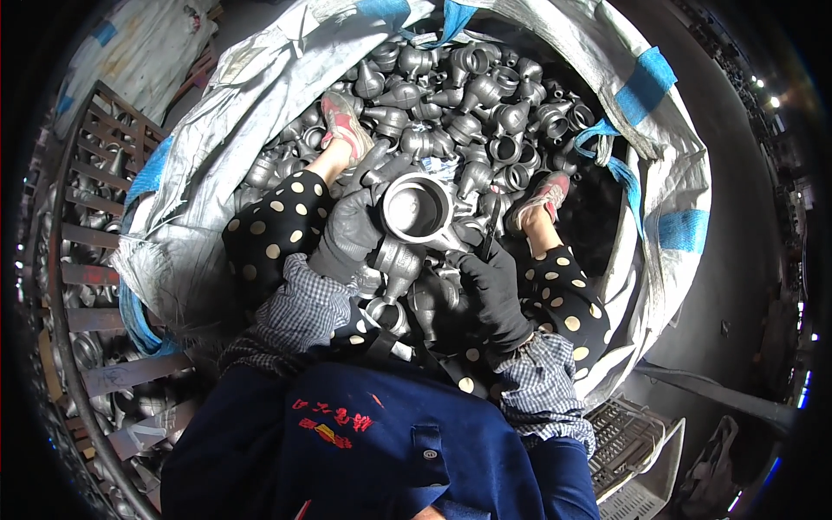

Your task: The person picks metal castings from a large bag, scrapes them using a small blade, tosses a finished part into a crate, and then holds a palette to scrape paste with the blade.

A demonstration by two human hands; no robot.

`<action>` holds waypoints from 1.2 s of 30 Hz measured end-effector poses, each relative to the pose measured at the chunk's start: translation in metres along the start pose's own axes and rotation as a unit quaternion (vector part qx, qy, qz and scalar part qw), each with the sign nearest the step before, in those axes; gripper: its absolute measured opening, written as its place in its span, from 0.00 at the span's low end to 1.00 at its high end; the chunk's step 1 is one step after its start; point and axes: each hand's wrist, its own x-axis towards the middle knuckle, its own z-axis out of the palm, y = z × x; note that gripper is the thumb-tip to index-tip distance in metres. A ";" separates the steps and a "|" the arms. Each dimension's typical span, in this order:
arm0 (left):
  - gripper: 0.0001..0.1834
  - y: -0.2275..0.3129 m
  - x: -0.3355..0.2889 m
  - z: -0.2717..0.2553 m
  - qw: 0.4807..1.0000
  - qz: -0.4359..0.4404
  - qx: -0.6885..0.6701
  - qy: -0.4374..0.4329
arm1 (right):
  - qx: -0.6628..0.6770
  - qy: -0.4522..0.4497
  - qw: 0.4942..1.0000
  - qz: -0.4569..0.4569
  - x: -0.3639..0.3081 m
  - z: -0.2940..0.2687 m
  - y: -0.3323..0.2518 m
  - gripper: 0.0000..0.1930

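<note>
My left hand (pixel 348 236), in a grey glove, grips a grey metal casting (pixel 417 206) by the side of its wide round mouth. The mouth faces up, and the narrow neck points toward my other hand. My right hand (pixel 492 290), in a dark glove, is closed around a thin dark blade-like tool (pixel 493 227) that stands up from the fist. The right fingers are beside the casting's neck; whether they touch it I cannot tell. More loose castings (pixel 399 264) lie beneath both hands.
A large white woven bulk bag (pixel 208 208) with blue straps surrounds me and a heap of similar castings (pixel 468 95). My legs extend into it. To the left stands a rusty metal cage (pixel 91 230) holding castings; at lower right is a pale plastic crate (pixel 646 472).
</note>
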 end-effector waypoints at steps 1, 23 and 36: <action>0.36 0.001 0.000 0.012 0.994 0.033 0.077 0.064 | -0.024 -0.006 1.000 -0.002 0.000 0.000 0.000 0.18; 0.30 0.010 -0.007 0.025 0.979 0.023 0.201 -0.019 | 0.108 0.067 0.989 0.072 0.013 -0.012 0.004 0.13; 0.24 -0.001 -0.018 0.050 0.930 0.036 0.366 0.017 | 0.150 0.062 0.983 0.085 0.017 -0.018 0.013 0.07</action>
